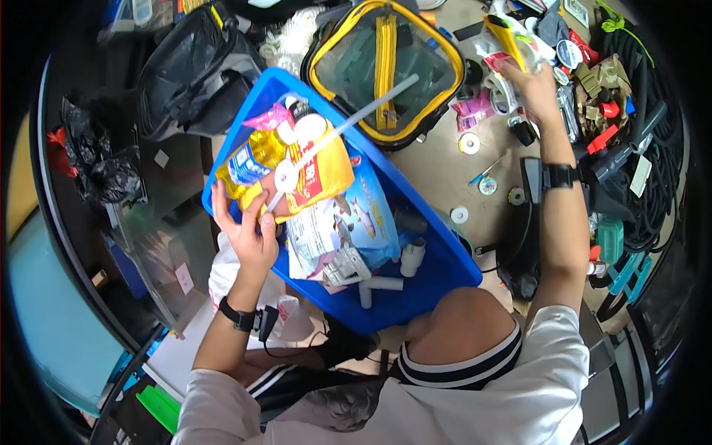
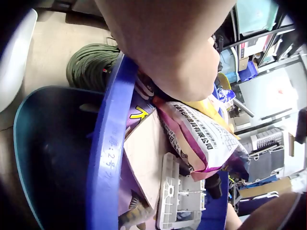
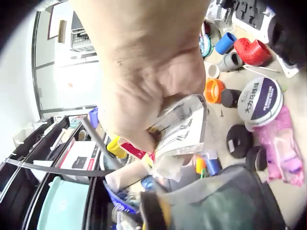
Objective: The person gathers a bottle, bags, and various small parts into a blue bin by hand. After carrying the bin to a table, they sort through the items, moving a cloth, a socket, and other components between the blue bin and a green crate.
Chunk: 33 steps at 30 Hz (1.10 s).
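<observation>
Spread over the near corner of the heap, the left hand (image 1: pixel 248 231) rests its fingers apart at a yellow packet (image 1: pixel 326 172); whether it also pinches the white rod (image 1: pixel 363 113) beside its thumb, I cannot tell. Stretched forward to the far right, the right hand (image 1: pixel 535 87) has its fingers curled round a clear plastic packet (image 3: pixel 184 127) with a printed insert, held up above the littered surface.

Largest is the blue bin (image 1: pixel 437 285), set slantwise before the person's knees. Just beyond it lies a clear zippered bag (image 1: pixel 386 59) with yellow trim, and to the left of that a black-and-grey bag (image 1: pixel 196 78).

Inside the bin, a blue fish-print packet (image 1: pixel 374 215) lies just beside the yellow one, with a blue-labelled yellow container (image 1: pixel 268 148) near the left fingers. The rod slants over the heap, through a white disc (image 1: pixel 285 180). White pipe fittings (image 1: pixel 383 284) sit lower in the bin.

Near the right hand are a pink packet (image 3: pixel 283 148), a labelled round spool (image 3: pixel 260 100), a red pipe elbow (image 3: pixel 253 51) and, smaller, an orange ring (image 3: pixel 214 90).
</observation>
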Motion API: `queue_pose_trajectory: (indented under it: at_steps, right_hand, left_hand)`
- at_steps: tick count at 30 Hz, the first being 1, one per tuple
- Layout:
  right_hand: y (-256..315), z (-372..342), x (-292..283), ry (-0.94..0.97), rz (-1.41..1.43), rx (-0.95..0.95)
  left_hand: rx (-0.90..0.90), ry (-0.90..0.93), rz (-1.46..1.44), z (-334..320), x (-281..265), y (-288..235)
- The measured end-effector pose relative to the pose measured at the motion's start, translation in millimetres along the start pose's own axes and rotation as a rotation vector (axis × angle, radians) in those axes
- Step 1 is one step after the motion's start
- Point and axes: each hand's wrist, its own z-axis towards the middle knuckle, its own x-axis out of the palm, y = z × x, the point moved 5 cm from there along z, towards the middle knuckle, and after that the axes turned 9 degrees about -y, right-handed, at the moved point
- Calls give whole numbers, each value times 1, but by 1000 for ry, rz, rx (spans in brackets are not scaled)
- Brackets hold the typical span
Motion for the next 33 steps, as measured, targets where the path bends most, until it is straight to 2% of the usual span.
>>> queue_pose_trajectory:
  at_steps: [1,2,4,6,8,10,11,13,16,17,18,20,21,22,23,24,26,28,30,33]
  right_hand:
    - [-14,-3,-5,69,84,-32]
    - [21,-26,0,138,97,-67]
    - [47,-59,-3,286,-79,-94]
    - [75,-97,6,620,-18,-106]
    - [135,-138,55,1052,161,-659]
    - [142,-182,86,1434,169,-433]
    - [140,-193,94,1435,168,-431]
    - [130,-222,102,1757,183,-250]
    - [146,-214,96,1753,93,-188]
    - [146,-208,92,1623,128,-356]
    - [143,-198,85,1616,109,-356]
    - [135,-151,68,1256,105,-365]
    - [106,-127,51,938,-9,-219]
    - [83,-107,36,655,-59,-180]
    - [71,-98,24,532,-356,-469]
    - [31,-101,12,502,-659,-560]
    - [-10,-137,8,573,-1058,-634]
    - [-39,-180,14,578,-997,-483]
    - [-53,-212,23,609,-1074,-486]
    - [-58,-221,18,503,-1073,-428]
  left_hand:
    - [10,-2,-4,1,0,0]
    - [8,-5,-10,1,0,1]
    - [15,-8,-15,2,0,1]
    - [22,-18,-31,3,1,0]
    - [17,-24,-34,2,1,0]
    - [-1,-27,-61,3,2,-1]
    - [23,-19,-23,3,1,0]
    - [23,-17,-8,2,0,-2]
    - [8,-22,-10,0,-1,-4]
    - [-10,-29,-23,0,0,-5]
    - [-7,-21,-6,1,-1,-6]
    - [-22,-23,-33,-1,-1,-5]
    - [-19,-27,-41,0,-2,-5]
    - [-2,-5,-13,1,-2,-5]
    - [13,18,16,2,-2,-7]
    - [17,15,8,1,-2,-7]
    - [21,15,22,2,-1,-8]
    - [24,26,23,1,-2,-10]
    - [-5,6,-1,0,-1,-5]
    - [20,18,25,1,-1,-10]
